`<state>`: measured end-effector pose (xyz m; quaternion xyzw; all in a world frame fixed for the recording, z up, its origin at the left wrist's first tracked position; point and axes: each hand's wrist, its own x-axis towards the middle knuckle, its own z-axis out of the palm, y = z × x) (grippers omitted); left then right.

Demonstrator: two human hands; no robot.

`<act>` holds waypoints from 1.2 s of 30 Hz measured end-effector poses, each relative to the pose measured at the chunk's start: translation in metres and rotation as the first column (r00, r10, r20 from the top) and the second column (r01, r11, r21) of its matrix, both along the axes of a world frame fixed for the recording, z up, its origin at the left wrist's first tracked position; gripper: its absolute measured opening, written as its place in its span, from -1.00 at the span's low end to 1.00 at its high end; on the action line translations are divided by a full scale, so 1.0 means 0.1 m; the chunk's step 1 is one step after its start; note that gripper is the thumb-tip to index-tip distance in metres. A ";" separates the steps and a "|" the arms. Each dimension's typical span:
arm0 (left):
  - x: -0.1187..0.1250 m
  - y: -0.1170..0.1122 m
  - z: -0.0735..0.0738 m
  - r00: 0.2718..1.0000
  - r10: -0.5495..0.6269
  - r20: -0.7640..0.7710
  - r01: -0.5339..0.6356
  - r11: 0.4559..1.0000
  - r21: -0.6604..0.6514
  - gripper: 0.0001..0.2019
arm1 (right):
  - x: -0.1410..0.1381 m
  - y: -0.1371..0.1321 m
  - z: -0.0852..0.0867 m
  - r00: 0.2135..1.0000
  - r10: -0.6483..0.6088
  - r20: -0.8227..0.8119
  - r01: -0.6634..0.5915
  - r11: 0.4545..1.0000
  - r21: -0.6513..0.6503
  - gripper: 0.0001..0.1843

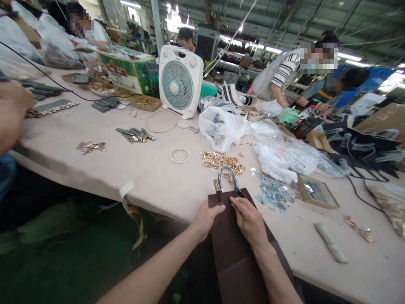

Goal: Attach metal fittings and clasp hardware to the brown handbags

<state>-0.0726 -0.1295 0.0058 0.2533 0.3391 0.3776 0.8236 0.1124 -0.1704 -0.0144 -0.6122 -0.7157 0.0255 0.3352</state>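
Note:
A dark brown bag [225, 240] lies over the table's front edge, its top toward the table and its lower part hanging toward me. Its handle [224, 169] arches up, wrapped in clear plastic. A gold clasp [216, 185] stands at the left foot of the handle. My left hand [207, 217] grips the bag's left edge near the top, thumb on the front. My right hand [248, 217] is closed in a pinch at the handle's right foot; what its fingertips hold is too small to make out. Just beyond the handle lies a pile of gold metal fittings [218, 161].
Thin silvery plates [274, 191] lie scattered right of the bag, beside a cardboard tray [318, 192]. Plastic bags [218, 126] and a white fan [179, 82] stand farther back. A tape roll [179, 156] lies left of the fittings. Another person's arm [12, 112] reaches in at left.

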 end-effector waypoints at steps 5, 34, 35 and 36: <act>0.01 0.00 -0.01 1.000 0.004 -0.007 -0.004 1.000 0.005 -0.57 | -0.08 -0.01 -0.02 0.997 -0.045 0.060 0.043 0.998 0.036 -0.64; -0.22 -0.13 0.00 0.678 0.396 -0.620 0.209 0.704 0.678 -0.71 | -0.34 -0.25 -0.13 0.982 -0.163 0.095 0.169 0.984 -0.060 -0.30; -0.25 -0.11 0.02 0.655 0.373 -0.657 0.257 0.708 0.658 -0.81 | -0.34 -0.25 -0.12 0.981 -0.172 0.087 0.177 0.982 -0.062 -0.30; -0.28 -0.08 0.04 0.638 0.341 -0.691 0.293 0.722 0.627 -0.85 | -0.35 -0.25 -0.13 0.981 -0.179 0.078 0.184 0.981 -0.061 -0.31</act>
